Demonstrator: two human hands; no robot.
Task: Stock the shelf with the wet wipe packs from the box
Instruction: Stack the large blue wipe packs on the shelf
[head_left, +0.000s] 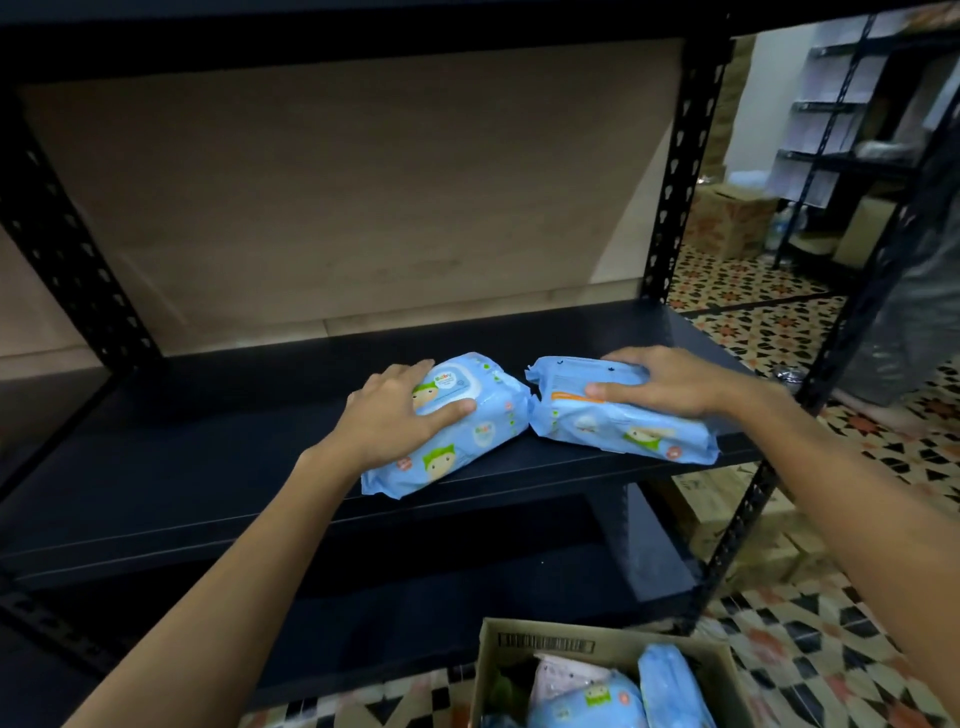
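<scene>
Two light blue wet wipe packs lie on the black shelf board (208, 457), touching end to end. My left hand (400, 415) grips the left pack (467, 431), which lies lid up with cartoon faces on its side. My right hand (670, 382) grips the right pack (613, 421), tilted on its edge near the shelf's right front corner. Below, at the bottom edge, a cardboard box (506, 660) holds more blue packs (670, 686).
The black metal rack has perforated uprights (675, 171) at both sides and a lower shelf (467, 571) under the one I work on. A patterned tile floor (841, 649) spreads to the right. Further boxes (727, 218) and another rack (841, 150) stand at the back right.
</scene>
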